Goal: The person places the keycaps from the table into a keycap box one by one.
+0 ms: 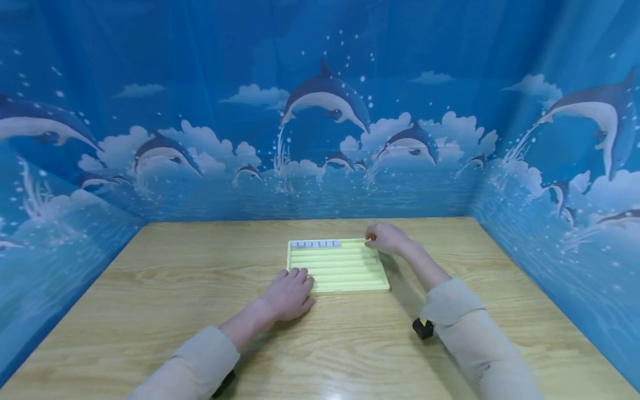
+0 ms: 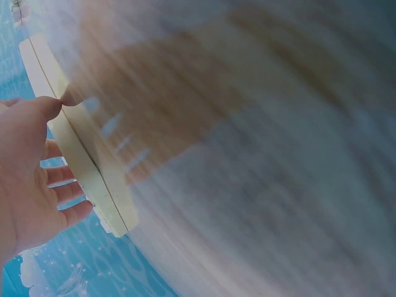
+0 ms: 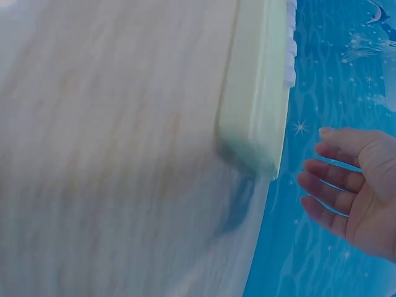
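Observation:
A pale yellow-green tray (image 1: 345, 278) with several ridged rows lies on the table. Several small white-lilac keycap-like blocks (image 1: 315, 244) stand side by side at the left of its back row. At the tray's front left corner, my left hand (image 1: 290, 293) rests with its fingers extended over the tray. The left wrist view has its thumb (image 2: 52, 107) at the tray's front edge. Over the back right corner is my right hand (image 1: 390, 239). Seen from the right wrist, its fingers (image 3: 328, 185) curve loosely, apart from the tray (image 3: 253, 93), with nothing between them.
The wood-grain table (image 1: 190, 278) extends on all sides of the tray. Blue curtains (image 1: 225, 66) printed with dolphins and clouds stand behind the table and along both sides. A small black device (image 1: 423, 328) sits by the right sleeve cuff.

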A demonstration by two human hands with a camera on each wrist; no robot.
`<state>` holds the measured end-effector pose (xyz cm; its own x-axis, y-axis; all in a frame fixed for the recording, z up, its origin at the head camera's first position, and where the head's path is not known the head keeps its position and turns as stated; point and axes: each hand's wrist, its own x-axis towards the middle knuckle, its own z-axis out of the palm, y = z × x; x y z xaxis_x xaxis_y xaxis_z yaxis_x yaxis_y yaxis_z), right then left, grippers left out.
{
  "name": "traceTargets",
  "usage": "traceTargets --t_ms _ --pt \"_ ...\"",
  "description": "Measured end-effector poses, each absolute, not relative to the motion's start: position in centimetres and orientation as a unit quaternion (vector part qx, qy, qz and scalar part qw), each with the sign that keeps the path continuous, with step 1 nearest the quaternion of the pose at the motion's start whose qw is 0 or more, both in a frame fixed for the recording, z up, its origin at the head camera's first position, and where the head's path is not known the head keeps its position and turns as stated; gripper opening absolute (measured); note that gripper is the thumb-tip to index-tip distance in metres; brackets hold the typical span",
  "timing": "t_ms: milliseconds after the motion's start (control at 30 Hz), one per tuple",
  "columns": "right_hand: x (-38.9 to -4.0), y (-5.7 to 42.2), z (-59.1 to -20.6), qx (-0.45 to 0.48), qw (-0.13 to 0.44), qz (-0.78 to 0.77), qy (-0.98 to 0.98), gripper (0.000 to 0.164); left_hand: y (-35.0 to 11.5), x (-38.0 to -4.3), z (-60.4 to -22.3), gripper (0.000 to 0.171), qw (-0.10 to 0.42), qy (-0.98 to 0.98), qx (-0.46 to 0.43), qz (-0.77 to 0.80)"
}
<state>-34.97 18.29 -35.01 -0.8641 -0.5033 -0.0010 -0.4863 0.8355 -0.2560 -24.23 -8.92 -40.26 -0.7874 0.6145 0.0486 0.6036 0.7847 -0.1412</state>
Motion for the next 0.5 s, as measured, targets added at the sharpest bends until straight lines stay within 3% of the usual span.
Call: traceTargets --t_ms 500 --pt "-32.0 24.1 -35.4 -0.235 0.018 -0.119 0.964 0.029 -8.9 -24.4 -40.4 0.044 0.046 -0.943 -0.324 0.066"
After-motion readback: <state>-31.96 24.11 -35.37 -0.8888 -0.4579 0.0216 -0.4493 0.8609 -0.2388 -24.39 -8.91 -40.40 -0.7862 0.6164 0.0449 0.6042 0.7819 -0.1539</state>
